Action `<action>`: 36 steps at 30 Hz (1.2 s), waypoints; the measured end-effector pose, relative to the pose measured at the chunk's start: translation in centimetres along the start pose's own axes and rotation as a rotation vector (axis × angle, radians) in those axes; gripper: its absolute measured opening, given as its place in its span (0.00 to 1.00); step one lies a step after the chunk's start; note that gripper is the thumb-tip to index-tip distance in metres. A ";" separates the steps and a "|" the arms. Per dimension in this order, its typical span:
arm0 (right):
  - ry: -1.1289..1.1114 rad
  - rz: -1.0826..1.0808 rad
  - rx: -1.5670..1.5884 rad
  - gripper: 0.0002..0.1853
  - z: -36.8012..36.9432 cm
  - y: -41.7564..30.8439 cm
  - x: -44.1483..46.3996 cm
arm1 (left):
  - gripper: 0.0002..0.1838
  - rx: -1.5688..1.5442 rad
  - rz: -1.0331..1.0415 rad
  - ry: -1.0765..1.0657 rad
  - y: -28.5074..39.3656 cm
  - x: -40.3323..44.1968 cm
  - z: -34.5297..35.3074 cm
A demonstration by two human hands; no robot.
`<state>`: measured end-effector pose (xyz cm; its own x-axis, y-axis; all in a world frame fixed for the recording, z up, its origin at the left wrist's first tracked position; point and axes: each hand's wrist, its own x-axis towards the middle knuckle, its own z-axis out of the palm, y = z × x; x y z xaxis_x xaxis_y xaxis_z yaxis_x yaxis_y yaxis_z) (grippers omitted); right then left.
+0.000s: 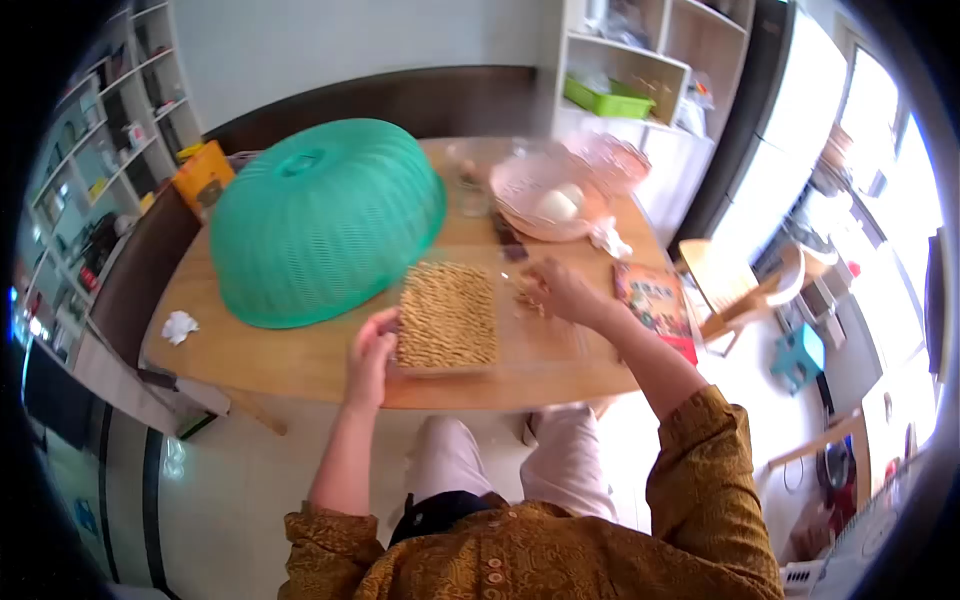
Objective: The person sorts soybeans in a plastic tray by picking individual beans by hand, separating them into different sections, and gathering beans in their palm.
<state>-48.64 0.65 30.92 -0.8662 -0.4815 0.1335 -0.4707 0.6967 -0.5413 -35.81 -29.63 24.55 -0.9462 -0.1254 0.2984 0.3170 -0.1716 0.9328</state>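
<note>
A square block of golden-brown grainy food (447, 316), in what looks like a clear tray, lies near the table's front edge. My left hand (373, 352) grips its left side. To the right, my right hand (556, 290) is closed, fingers pointing down over small brown crumbs (527, 298); whether it pinches any is too small to tell. A red printed packet (655, 300) lies right of my right hand. Behind sit a pink basket (515, 205) with white round items (560, 204) and a glass jar (473, 190).
A large green mesh cover (325, 225) fills the table's left side. Crumpled white tissues lie at the left (180, 327) and right (610, 238). A second pink basket (625, 163) stands behind. Wooden chairs (722, 275) are at the right.
</note>
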 end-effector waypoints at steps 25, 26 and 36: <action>-0.223 -0.009 -0.458 0.11 -0.5 1.8 -0.1 | 0.21 0.075 0.010 0.096 -0.9 0.2 -1.2; -0.221 -0.009 -0.455 0.11 0.2 2.0 -0.3 | 0.21 0.074 0.031 0.115 -0.9 0.1 -1.2; 0.038 -0.128 -0.268 0.07 2.9 3.8 -0.1 | 0.14 0.380 0.519 0.448 5.4 1.2 6.4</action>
<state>-49.87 1.78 26.48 -0.8003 -0.5576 0.2202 -0.5995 0.7498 -0.2800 -35.62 -24.49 31.22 -0.5407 -0.4940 0.6809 0.5912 0.3527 0.7253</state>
